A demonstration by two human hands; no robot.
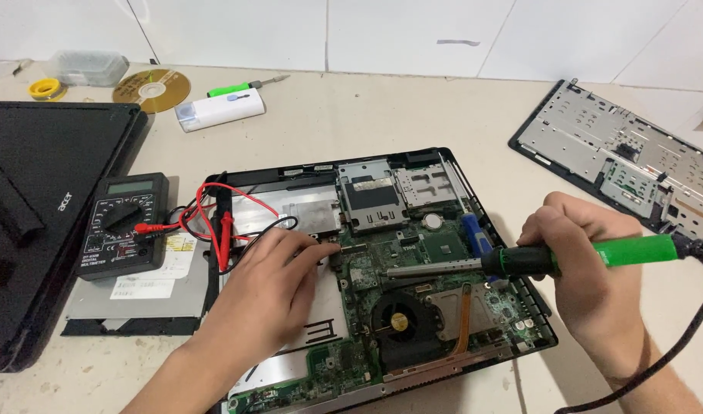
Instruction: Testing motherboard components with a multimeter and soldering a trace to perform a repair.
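An opened laptop base [443,165] lies in front of me with its green motherboard [413,253] and round black fan [401,322] bare. My right hand [589,268] grips a green-handled soldering iron [635,251] whose metal tip points left over the board near its middle. My left hand [271,287] rests on the board's left part, fingertips pinched at a small connector next to the iron's tip. What the fingers hold is too small to tell.
A black multimeter [123,222] with red and black leads [221,218] sits on an optical drive [137,299] at left. A closed black laptop [37,199] lies far left. A disc [151,89], a white box [220,109], a green screwdriver [240,87] and a laptop palmrest frame [620,153] lie further back.
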